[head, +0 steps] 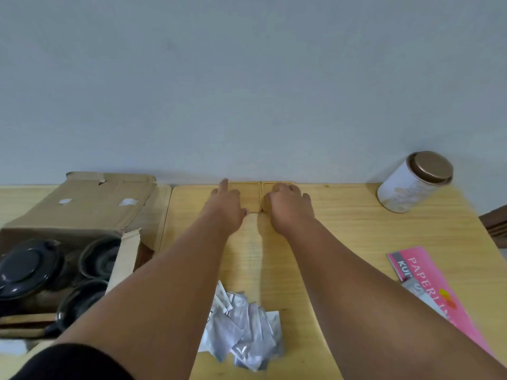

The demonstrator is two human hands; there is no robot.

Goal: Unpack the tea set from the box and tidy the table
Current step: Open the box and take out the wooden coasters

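head view: both hands reach to the far edge of the desk (343, 229). the left hand (227, 204) and right hand (288, 204) rest spread and flat on two small wooden trays (253, 197) lying side by side, each grip apart and clamped on nothing. the dark tea set (27, 267) is in the open box (82, 209) at left, so unpacking looks barely begun; foil sachets (247, 333), a pink leaflet (428, 281) and a tin (414, 182) remain to tidy.

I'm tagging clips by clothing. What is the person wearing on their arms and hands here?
Both forearms are bare down to the hands: no gloves, watch, rings or bracelets show on the left hand or the right hand. The only clothing in view is a black sleeve at the bottom left, on the upper part of the left arm. The right arm shows no sleeve within the picture.
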